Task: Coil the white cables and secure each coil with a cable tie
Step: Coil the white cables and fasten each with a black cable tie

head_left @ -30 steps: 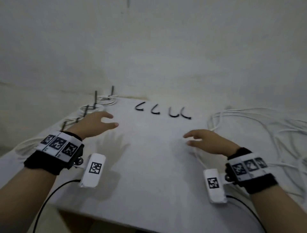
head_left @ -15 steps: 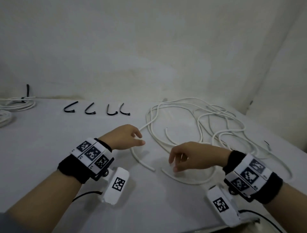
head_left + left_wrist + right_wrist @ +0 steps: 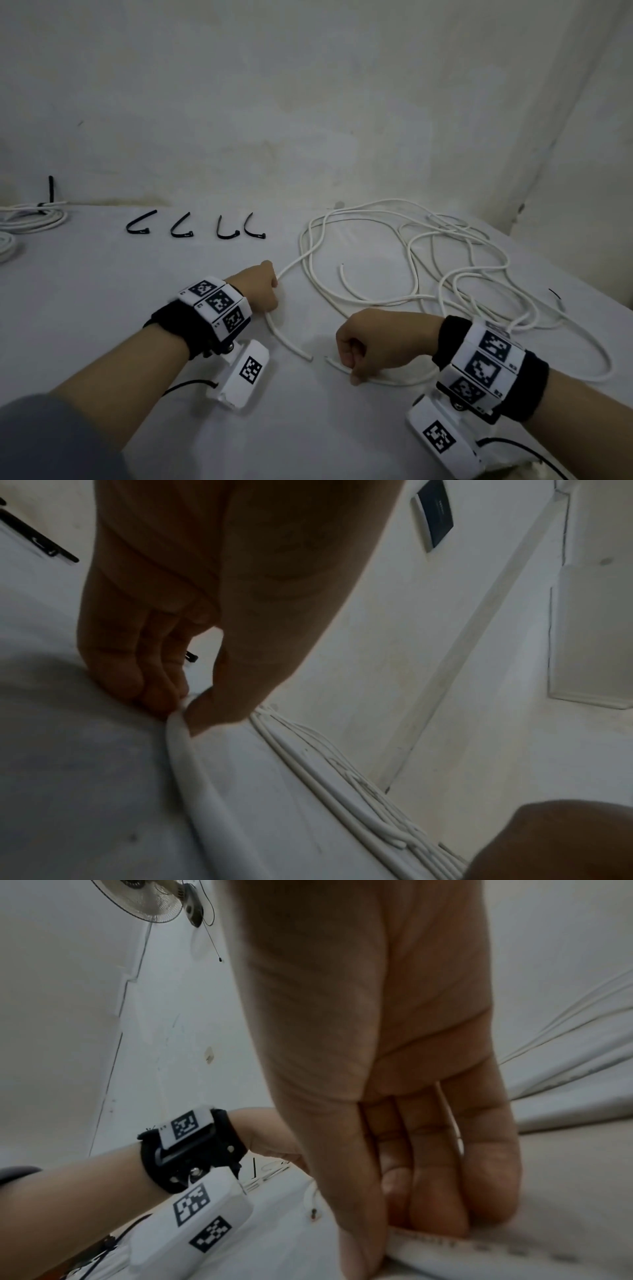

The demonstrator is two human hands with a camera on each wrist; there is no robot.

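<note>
Loose white cables [image 3: 424,260] lie tangled across the right half of the white table [image 3: 102,291]. My left hand [image 3: 262,286] pinches one white cable [image 3: 185,753] between thumb and curled fingers, a short way back from its free end [image 3: 308,357]. My right hand [image 3: 363,346] pinches another cable [image 3: 479,1250] near its end [image 3: 330,360], pressed down on the table. Several black cable ties [image 3: 191,228] lie in a row at the back of the table. Two tied white coils [image 3: 30,219] sit at the far left.
A wall [image 3: 308,102] runs along the table's back edge and a second wall closes in at the right. Black wires [image 3: 185,385] trail from the wrist cameras over the near edge. A wall fan [image 3: 154,899] shows in the right wrist view.
The head view swung right, from the ties and coils to the loose cables. Both hands came down from hovering open to pinching cable ends on the table.
</note>
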